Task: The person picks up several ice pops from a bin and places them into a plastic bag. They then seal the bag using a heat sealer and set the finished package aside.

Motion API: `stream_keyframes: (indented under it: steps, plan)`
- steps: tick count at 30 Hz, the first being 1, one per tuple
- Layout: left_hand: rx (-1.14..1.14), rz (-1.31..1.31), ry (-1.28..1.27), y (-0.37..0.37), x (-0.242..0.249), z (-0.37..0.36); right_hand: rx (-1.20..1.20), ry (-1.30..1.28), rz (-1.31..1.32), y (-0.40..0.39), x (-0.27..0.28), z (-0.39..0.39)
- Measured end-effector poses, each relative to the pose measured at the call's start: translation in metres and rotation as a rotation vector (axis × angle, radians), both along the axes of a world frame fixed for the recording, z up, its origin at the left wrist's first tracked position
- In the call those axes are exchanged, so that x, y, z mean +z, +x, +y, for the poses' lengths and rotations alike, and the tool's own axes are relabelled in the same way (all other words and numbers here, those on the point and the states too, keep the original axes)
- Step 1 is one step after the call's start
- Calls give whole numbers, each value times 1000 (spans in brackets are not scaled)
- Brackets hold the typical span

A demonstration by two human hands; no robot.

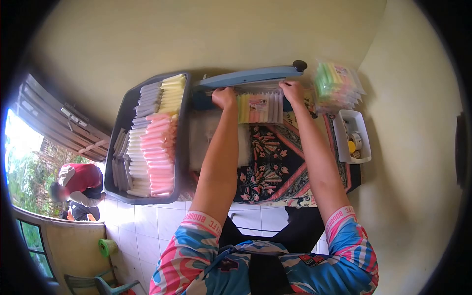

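A clear plastic bag [260, 107] filled with a row of yellow, pink and purple sticks lies under the blue bar sealer [250, 76]. My left hand [224, 98] is closed on the bag's left edge near the sealer. Its right edge is pinched in my right hand [293, 92]. The bag's open end lies along the sealer's front side. Just below my left hand is a stack of flat clear bags [201, 140]. Sealed bags of coloured sticks [338, 86] are piled right of my right hand.
A dark tub [182, 162] of grey, yellow, pink and white sticks stands at the left. A white box [344, 142] holds tape rolls at the right. Patterned cloth [268, 164] covers the table. Outside the doorway a person [81, 179] bends over; a green chair [115, 287] stands lower left.
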State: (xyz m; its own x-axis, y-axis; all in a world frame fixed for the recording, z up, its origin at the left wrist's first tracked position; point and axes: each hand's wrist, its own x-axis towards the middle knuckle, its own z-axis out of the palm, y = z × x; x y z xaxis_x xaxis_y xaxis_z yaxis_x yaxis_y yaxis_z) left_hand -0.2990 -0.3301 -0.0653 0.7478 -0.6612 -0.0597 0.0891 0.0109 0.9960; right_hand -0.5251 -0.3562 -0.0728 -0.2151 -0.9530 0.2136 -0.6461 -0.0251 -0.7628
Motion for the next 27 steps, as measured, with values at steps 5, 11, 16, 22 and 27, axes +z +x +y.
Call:
stream_keyframes:
  steps: [5, 11, 16, 22, 27]
  plan:
    - [-7, 81, -32, 2, 0, -2, -3, -47, -25, 0, -5, 1]
    - [61, -6, 35, 13, -29, -28, -11, -59, -27, -1, -7, 0]
    - [48, 5, 19, 9, -20, -22, -23, -52, -32, -2, -3, 1]
    - [28, 85, -26, 1, 0, -4, 11, -11, -102, -6, -5, -5]
    - [23, 63, -12, 0, 3, 0, 49, 65, -142, -10, -10, -15]
